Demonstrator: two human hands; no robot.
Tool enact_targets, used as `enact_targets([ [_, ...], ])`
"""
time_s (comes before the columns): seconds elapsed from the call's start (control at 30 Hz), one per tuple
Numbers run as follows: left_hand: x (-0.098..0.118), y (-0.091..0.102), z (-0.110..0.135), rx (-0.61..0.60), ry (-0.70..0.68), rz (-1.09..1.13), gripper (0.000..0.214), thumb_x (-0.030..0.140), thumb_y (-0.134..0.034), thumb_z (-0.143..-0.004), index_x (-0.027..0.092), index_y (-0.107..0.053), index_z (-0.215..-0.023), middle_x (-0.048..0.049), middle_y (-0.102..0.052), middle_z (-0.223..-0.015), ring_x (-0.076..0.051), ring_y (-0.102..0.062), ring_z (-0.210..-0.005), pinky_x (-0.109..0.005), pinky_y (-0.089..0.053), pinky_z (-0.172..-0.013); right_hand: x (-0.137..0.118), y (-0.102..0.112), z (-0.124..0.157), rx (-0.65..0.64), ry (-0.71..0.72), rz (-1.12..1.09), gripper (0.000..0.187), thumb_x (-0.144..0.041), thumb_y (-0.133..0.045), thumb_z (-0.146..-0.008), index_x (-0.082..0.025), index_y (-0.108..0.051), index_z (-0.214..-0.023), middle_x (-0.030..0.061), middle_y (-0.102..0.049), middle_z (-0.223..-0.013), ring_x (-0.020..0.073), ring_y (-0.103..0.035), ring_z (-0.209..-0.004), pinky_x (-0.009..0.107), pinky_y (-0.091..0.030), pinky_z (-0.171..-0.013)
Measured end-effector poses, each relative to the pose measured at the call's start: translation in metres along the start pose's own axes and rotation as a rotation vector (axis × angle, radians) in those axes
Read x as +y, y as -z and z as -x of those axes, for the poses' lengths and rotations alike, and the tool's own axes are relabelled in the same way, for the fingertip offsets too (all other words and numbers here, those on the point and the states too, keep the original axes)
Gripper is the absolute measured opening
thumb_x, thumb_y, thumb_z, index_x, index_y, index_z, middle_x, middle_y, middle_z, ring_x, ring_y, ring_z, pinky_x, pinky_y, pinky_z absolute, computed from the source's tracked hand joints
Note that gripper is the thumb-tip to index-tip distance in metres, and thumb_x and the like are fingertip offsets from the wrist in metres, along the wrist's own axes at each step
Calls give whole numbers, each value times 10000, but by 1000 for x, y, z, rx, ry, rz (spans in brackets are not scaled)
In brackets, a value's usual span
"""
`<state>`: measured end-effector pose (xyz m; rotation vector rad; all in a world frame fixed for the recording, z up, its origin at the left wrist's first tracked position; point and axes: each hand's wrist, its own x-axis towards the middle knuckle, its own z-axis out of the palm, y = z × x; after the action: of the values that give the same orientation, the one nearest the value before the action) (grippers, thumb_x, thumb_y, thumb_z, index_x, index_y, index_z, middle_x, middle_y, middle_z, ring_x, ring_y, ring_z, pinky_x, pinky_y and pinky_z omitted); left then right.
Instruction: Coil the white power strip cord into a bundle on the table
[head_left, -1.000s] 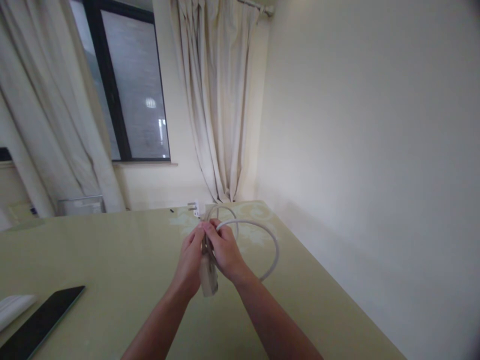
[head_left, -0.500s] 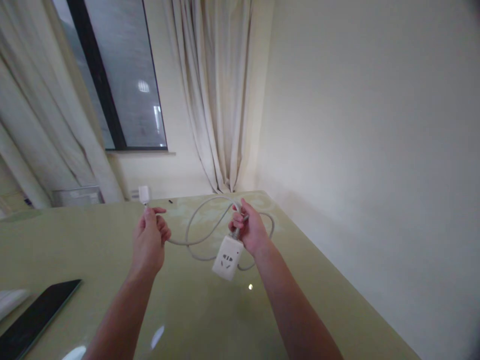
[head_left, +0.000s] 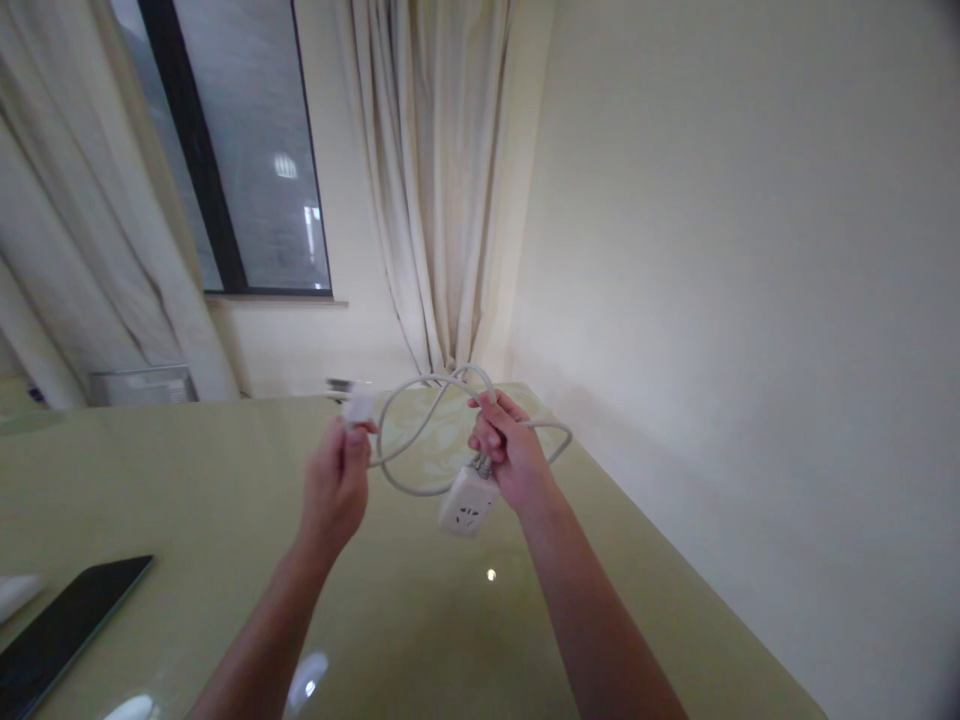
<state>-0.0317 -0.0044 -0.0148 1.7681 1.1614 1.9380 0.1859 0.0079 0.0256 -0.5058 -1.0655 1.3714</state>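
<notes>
An extension cord hangs between my two hands above the table. My left hand point(head_left: 337, 480) is closed on its white plug point(head_left: 359, 408), which is blurred, with the prongs pointing left. My right hand point(head_left: 510, 445) grips the looped grey-white cable point(head_left: 405, 385) just above the white socket block point(head_left: 469, 500). The block dangles tilted below my right fingers, its outlet holes facing me. Loops of cable stand out between the hands, and one more bulges to the right of my right hand.
The glossy greenish table point(head_left: 420, 620) meets a bare wall point(head_left: 735, 300) on the right. A dark flat tablet-like slab point(head_left: 75, 620) lies at the left, beside a white object point(head_left: 16, 594) cut off by the frame. Curtains point(head_left: 442, 200) and a window point(head_left: 247, 150) are behind.
My left hand has moved right with the plug, closer to my right hand. The right hand and socket block have shifted slightly right, and the block has swung up a little.
</notes>
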Motion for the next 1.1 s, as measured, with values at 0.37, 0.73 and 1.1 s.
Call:
enact_targets([
  [0.37, -7, -15, 8, -196, -66, -667, 329, 350, -428, -1067, 212, -701, -1190, -105, -782, -926, -240, -712, -754, -300, -426, -666, -6, -35, 29, -166, 49, 263, 281, -460, -761, -892, -203, -654, -854, -73, -561, -476, 42, -321, -335, 177, -201, -336],
  [0.73, -6, -8, -3, 433, 27, -23, 409, 466, -872, -733, 221, -553, -805, 3, -592, -823, -178, -616, -826, -303, -498, -776, -7, -31, 26, -58, 141, 55, 186, -349, -778, -894, -209, -665, -850, -128, -406, -412, 32, -273, -357, 183, -351, -454],
  [1.1, 12, 6, -8, -112, 567, 999, 371, 420, -899, -727, 166, -649, -832, 102, -358, -569, -40, -298, -485, -182, -363, -507, -11, -22, 16, 136, 97, 82, 274, -424, -814, -823, -214, -641, -795, -119, -430, -443, 44, -250, -374, 200, -386, -467],
])
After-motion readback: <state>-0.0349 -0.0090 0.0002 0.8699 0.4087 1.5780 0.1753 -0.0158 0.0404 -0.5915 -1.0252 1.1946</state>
